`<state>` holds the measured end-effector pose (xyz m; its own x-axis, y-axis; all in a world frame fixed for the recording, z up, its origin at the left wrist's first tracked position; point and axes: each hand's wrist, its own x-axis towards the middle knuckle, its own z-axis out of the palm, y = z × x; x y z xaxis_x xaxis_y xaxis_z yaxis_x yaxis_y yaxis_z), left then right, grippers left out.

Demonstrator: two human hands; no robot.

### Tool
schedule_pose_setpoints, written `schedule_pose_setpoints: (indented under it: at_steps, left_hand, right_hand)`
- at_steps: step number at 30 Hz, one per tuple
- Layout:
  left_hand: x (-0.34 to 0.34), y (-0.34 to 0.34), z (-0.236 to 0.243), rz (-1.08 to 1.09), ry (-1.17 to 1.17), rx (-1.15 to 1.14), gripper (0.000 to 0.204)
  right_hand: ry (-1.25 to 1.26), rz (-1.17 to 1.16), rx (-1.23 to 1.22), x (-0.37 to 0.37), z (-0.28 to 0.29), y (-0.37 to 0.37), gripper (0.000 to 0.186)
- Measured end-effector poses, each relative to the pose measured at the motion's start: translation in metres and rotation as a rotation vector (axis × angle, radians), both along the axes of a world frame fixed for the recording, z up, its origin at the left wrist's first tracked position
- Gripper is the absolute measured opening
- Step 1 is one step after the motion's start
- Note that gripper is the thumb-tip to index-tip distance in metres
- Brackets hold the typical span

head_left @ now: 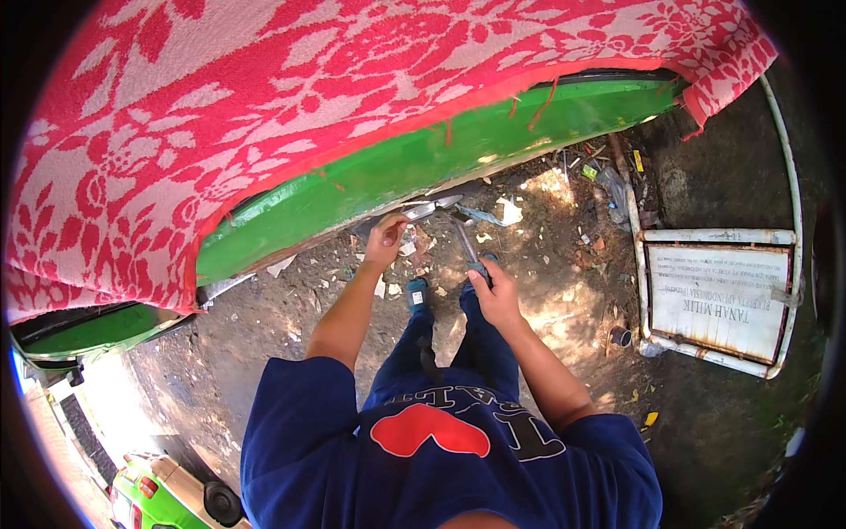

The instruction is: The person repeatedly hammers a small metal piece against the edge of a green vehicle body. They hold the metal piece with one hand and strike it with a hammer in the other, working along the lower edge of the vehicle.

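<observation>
Head view: nearest the camera is the person's dark blue shirt [300, 450], printed with a red heart and dark lettering edged in white. Both bare forearms reach forward from its sleeves. The right hand [495, 289] is wrapped around the grip of a hammer-like tool [464, 240], fingers closed, its metallic shaft slanting up and to the left. The left hand [386, 240] has its fingertips brought together on the near end of a silver metal piece [421, 211] — a slim, shiny thing that lies just in front of the green panel [370, 185], its far end close to the tool's tip. Whether those two touch, I cannot tell.

A red and pale pink floral cloth [264, 88] drapes over the panel, its frayed edge hanging. Below the hands, the blue shoe [418, 296] stands on dirt ground [555, 309] strewn with scraps. Farther right, a white sign [718, 300] sits in a rusty tubular frame — its text upside down from here. At the lower left, well apart, is a bright green vehicle [145, 494].
</observation>
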<state>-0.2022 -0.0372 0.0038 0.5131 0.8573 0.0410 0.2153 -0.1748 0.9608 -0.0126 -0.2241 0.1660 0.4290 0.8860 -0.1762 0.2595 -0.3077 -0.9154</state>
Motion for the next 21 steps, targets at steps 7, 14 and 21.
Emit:
schedule_pose_setpoints:
  at_steps: [7, 14, 21]
  left_hand:
    - [-0.005, -0.003, -0.004, -0.022, -0.017, -0.031, 0.012]
    - [0.005, -0.003, -0.007, 0.005, -0.029, -0.001, 0.011]
    - [0.009, -0.005, -0.006, 0.075, 0.1, -0.049, 0.011]
  right_hand:
    - [0.021, -0.022, -0.036, 0.001, -0.003, -0.017, 0.028]
    - [-0.039, -0.041, -0.004, -0.001, -0.005, -0.023, 0.028]
    - [-0.031, -0.051, 0.016, -0.002, -0.006, -0.029, 0.028]
